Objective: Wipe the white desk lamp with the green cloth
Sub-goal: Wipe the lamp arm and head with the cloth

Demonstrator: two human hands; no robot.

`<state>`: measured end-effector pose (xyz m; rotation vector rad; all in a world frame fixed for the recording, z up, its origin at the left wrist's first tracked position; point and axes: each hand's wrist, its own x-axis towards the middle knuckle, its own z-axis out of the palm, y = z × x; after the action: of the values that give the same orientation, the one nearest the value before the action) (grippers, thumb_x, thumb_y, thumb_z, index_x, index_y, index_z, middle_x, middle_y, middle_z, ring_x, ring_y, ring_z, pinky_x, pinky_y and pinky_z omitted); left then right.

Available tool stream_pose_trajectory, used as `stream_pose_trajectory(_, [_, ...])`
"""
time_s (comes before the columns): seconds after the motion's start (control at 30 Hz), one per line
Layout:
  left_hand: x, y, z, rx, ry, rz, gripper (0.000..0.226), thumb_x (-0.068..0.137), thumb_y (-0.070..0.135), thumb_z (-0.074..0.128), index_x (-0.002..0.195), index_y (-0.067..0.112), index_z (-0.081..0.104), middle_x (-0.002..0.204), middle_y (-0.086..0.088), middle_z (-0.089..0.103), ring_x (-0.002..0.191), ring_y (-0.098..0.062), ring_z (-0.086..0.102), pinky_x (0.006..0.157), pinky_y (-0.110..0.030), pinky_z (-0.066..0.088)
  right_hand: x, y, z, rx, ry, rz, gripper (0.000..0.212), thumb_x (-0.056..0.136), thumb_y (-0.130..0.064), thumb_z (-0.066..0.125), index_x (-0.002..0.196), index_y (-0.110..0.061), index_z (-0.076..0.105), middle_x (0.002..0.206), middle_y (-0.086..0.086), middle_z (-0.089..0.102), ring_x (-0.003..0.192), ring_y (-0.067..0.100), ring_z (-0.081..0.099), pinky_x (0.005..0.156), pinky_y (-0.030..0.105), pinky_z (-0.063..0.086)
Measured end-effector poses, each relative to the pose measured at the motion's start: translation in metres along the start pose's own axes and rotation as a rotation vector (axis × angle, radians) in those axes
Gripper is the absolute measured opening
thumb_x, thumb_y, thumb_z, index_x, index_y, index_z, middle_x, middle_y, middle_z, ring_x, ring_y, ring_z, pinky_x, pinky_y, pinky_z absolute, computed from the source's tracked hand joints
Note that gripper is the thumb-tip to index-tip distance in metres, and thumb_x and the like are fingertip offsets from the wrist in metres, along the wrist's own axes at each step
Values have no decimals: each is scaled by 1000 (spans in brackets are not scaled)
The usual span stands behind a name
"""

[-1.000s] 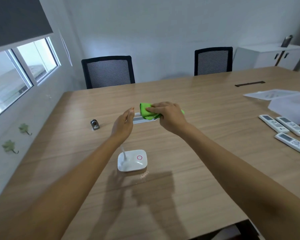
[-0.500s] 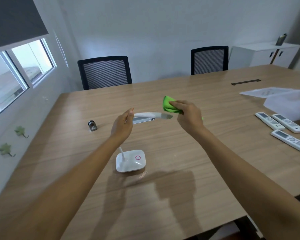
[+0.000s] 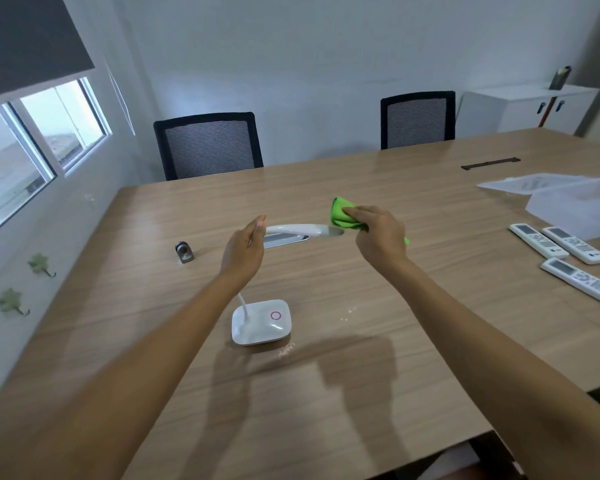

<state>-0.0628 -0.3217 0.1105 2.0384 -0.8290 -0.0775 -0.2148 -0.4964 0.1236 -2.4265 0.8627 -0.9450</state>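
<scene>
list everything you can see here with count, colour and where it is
desk lamp: 1, white, table centre, base near the front
cloth: 1, green, at the lamp head's far tip
remote controls: 3, white, table right
papers: a few, white, far right
small metal object: 1, grey, table left
table: 1, wood
chairs: 2, black, far side
cabinet: 1, white, back right
leaf hooks: 2, green, left wall
left hand: holds the lamp head's near end
right hand: grips the cloth
</scene>
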Motion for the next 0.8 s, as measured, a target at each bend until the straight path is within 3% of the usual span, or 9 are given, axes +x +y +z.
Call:
stream_pose_trajectory(0.1, [1, -1, 1, -3, 5, -5, 45, 100, 35, 27, 141, 24, 43, 144, -4, 50, 133, -23, 43, 93, -25, 30, -2, -34, 5, 73, 5, -153, 51, 69, -5, 47, 111, -23, 69, 123, 7, 67, 115, 30, 58, 99, 45, 45])
stream_pose_trajectory(0.2, [3, -1, 0, 0, 5, 5, 45, 100, 34, 27, 141, 23, 43, 146, -4, 47, 135, -23, 41, 99, -27, 32, -13, -50, 18, 14, -110, -322, 53, 72, 3, 47, 113, -23, 68, 125, 7, 66, 118, 27, 57, 95, 38, 40])
stream_pose_trajectory(0.27, [2, -1, -1, 9, -12, 15, 45, 101, 33, 27, 142, 22, 42, 147, -4, 45, 136, -23, 40, 103, -30, 32, -17, -39, 23, -16, -126, -322, 54, 72, 2, 45, 115, -23, 67, 126, 7, 65, 119, 28, 57, 94, 39, 40])
stream_pose_trajectory(0.4, [1, 0, -1, 10, -27, 10, 46, 100, 36, 25, 142, 24, 40, 148, -1, 45, 137, -21, 38, 108, -33, 30, -13, 2, 15, -21, -75, -114, 58, 68, 2, 44, 115, -25, 67, 126, 6, 65, 118, 29, 57, 95, 42, 46])
stream_pose_trajectory(0.5, [1, 0, -1, 17, -28, 4, 46, 100, 37, 24, 142, 25, 40, 147, -1, 46, 136, -22, 38, 109, -35, 30, -6, 2, 4, -38, -3, -16, 56, 69, 3, 47, 113, -25, 68, 126, 5, 65, 119, 29, 56, 95, 40, 43])
stream_pose_trajectory(0.63, [2, -1, 0, 17, -24, 4, 46, 100, 37, 25, 141, 26, 41, 146, -3, 47, 136, -23, 40, 108, -35, 32, -5, -45, 7, 31, 24, -176, 47, 70, -12, 48, 109, -23, 70, 121, 8, 68, 113, 29, 60, 92, 39, 42])
stream_pose_trajectory(0.7, [2, 1, 0, -10, -10, 0, 44, 100, 35, 26, 139, 26, 44, 142, -3, 52, 133, -24, 44, 105, -34, 34, -11, -62, 21, 17, -35, -316, 46, 71, -5, 50, 108, -23, 70, 118, 9, 70, 111, 29, 62, 92, 42, 42])
stream_pose_trajectory(0.8, [3, 0, 1, 5, -19, -8, 44, 100, 36, 26, 139, 27, 45, 141, -5, 53, 131, -25, 45, 101, -33, 35, -20, -56, 32, -27, -123, -355, 52, 71, -1, 44, 111, -25, 69, 121, 6, 68, 116, 28, 58, 93, 44, 38])
